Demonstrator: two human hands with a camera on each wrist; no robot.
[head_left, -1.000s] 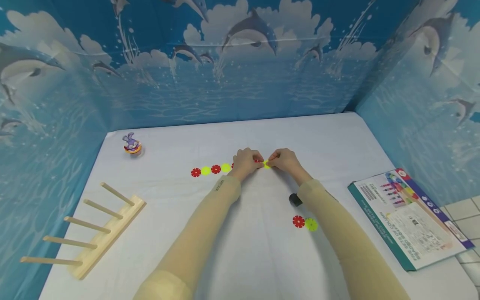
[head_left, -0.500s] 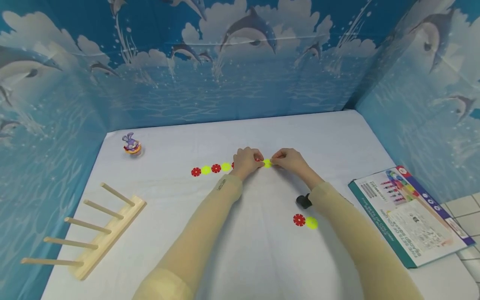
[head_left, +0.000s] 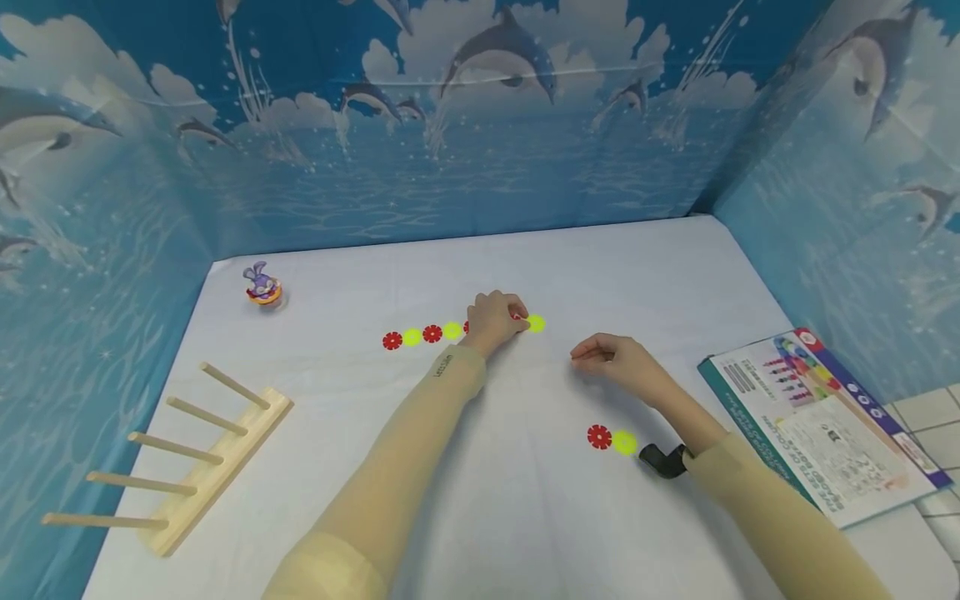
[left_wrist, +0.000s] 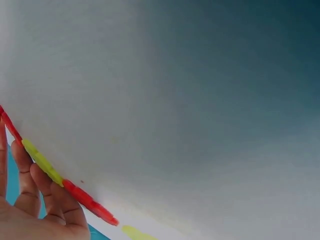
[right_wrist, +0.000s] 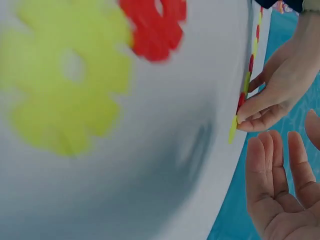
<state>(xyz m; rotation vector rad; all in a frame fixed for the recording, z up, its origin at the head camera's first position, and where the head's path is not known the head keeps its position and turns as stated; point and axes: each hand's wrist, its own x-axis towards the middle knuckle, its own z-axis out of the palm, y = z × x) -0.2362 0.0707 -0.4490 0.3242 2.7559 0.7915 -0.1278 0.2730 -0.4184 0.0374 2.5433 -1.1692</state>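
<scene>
A row of alternating red and yellow notched plastic discs (head_left: 432, 334) lies across the table's middle. My left hand (head_left: 493, 321) covers several of them and pinches the red disc (right_wrist: 241, 99) beside the row's yellow end disc (head_left: 536, 323). In the left wrist view its fingers (left_wrist: 70, 205) lie along the discs' edges. My right hand (head_left: 618, 362) hovers to the right of the row, holding nothing, fingers bent and relaxed. Nearer me lie a loose red disc (head_left: 599, 437) and a loose yellow disc (head_left: 625, 442), side by side.
At left stands a wooden base with several pegs (head_left: 213, 467). A small purple rabbit figure (head_left: 262, 286) sits at the back left. A flat printed box (head_left: 825, 425) lies at the right edge. Dolphin-patterned cloth (head_left: 480, 183) walls the table's back and sides.
My right hand has let go of the yellow end disc and moved right and toward me. My left hand has stayed on the row.
</scene>
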